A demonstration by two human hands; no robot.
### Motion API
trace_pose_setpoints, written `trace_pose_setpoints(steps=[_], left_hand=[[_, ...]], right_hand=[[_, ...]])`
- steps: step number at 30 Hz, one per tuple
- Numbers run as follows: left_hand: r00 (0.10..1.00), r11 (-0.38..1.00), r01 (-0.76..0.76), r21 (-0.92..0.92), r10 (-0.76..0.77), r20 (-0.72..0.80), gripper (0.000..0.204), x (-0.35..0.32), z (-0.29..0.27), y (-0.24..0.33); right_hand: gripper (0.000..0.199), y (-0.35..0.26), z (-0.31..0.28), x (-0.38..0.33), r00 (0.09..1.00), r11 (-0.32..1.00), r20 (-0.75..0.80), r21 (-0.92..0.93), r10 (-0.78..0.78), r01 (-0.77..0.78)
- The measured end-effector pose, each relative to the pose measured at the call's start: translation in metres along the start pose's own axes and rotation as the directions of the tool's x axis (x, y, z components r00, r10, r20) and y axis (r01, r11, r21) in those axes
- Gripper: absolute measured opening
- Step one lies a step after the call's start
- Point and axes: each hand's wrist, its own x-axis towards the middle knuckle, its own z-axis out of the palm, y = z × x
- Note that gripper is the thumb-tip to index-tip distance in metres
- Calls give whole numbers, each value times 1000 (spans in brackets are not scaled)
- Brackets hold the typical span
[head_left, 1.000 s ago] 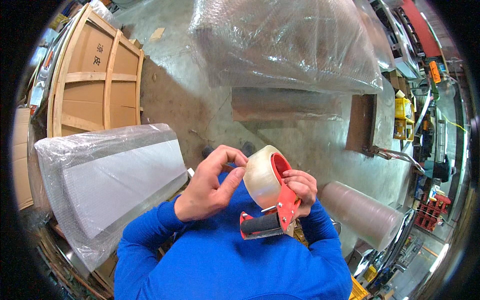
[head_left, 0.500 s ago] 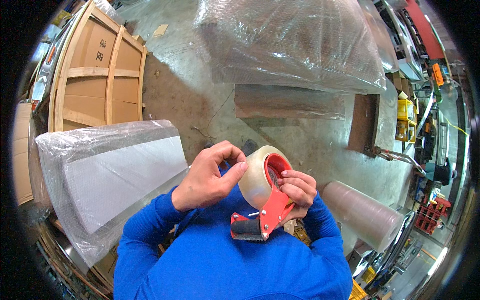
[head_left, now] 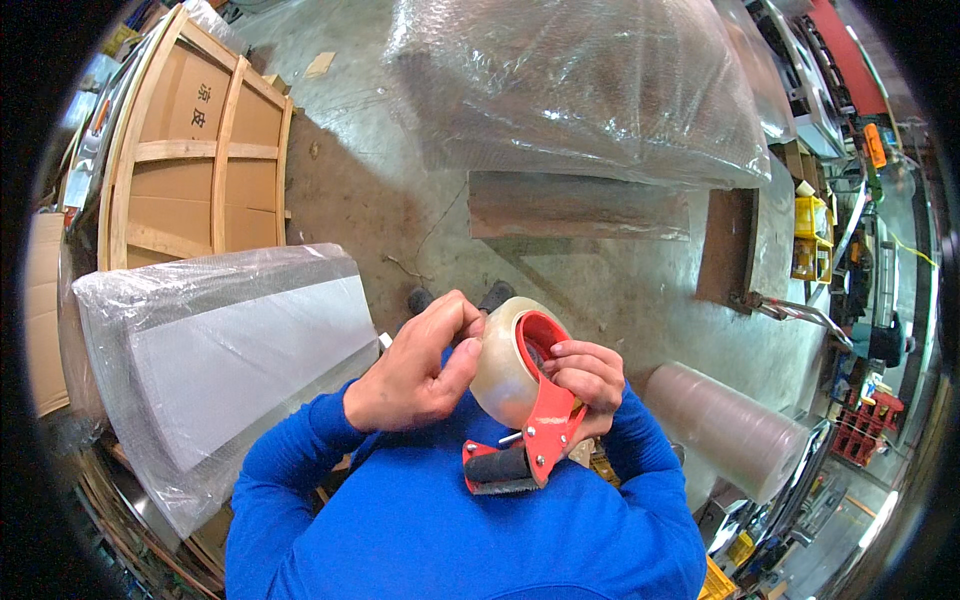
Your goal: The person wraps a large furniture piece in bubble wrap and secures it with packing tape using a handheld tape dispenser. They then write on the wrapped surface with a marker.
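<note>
A red hand-held tape dispenser [head_left: 545,425] with a roll of clear tape [head_left: 505,362] is held close to my chest. My right hand [head_left: 585,380] grips the dispenser's frame from the right side. My left hand [head_left: 420,365] rests against the roll, with thumb and fingertips pinching at the tape's surface near its top left edge. Both sleeves are bright blue.
A long white panel wrapped in bubble wrap [head_left: 215,350] lies at my left. A wooden crate frame with cardboard [head_left: 195,140] stands behind it. A large bubble-wrapped bundle [head_left: 580,90] sits ahead on the concrete floor. A roll of bubble wrap [head_left: 725,425] lies at right.
The dispenser has shifted slightly lower and tilted, its handle now toward my chest. My left fingers have stayed on the roll, working along its edge.
</note>
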Motion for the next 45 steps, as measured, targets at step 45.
trace_pose_setpoints(steps=[45], left_hand=[[867,902,-376,211,423,-262,20,-16,27,-14]], right_hand=[[68,-4,50,-75,502,163,-40,965,864,-204]])
